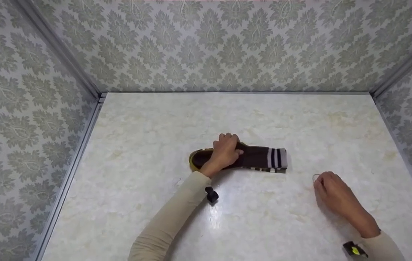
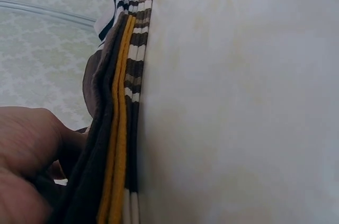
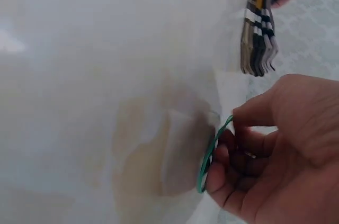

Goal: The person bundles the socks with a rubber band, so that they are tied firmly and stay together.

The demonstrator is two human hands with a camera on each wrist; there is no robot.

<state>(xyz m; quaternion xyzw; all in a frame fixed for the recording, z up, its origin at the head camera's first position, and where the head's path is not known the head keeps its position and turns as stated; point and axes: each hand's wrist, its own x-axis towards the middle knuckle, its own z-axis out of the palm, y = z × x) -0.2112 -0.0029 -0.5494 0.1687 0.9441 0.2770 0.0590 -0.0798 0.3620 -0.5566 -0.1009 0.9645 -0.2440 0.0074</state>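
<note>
Near the middle of the table lies a stack of socks, dark brown on top with striped cuffs pointing right. My left hand grips it around the middle, fingers over the far side. In the left wrist view, the layered edges of the socks show black, mustard and striped bands. To the right of the cuffs, apart from them, my right hand hovers low over the table. It pinches a thin green rubber band between thumb and fingers, seen best in the right wrist view.
The pale marbled table meets patterned panels at the back and both sides. A faint thin loop lies left of my left forearm. Black wrist devices sit at my sleeves.
</note>
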